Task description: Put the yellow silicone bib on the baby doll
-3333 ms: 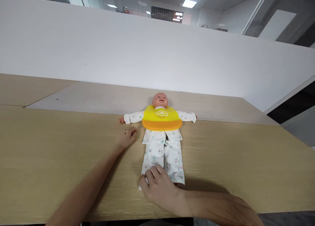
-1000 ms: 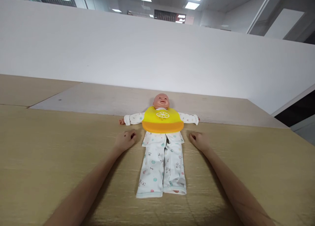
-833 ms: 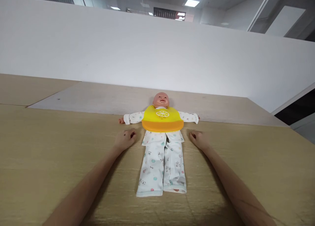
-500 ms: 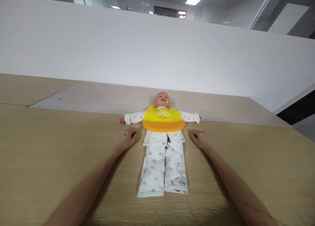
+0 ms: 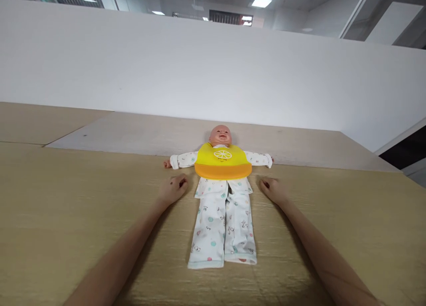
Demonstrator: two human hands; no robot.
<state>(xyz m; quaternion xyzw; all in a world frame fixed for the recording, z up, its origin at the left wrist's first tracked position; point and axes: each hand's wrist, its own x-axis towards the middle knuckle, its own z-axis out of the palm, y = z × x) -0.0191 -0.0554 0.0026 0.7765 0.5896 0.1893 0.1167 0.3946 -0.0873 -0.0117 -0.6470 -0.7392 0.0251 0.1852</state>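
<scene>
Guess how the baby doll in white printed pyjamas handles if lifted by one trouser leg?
The baby doll in white printed pyjamas would probably dangle: its trouser legs lie flat and limp on the wooden table. The hard-looking head likely hangs lowest. The yellow-and-orange bib looks stiffer and may flop over.

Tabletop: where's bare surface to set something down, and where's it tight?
Bare wood on the table left of the left hand, and right of the right hand out to the edge. The paler strip under the white wall is bare too. Tight: both hands lie curled close beside the doll, just below its bib.
</scene>
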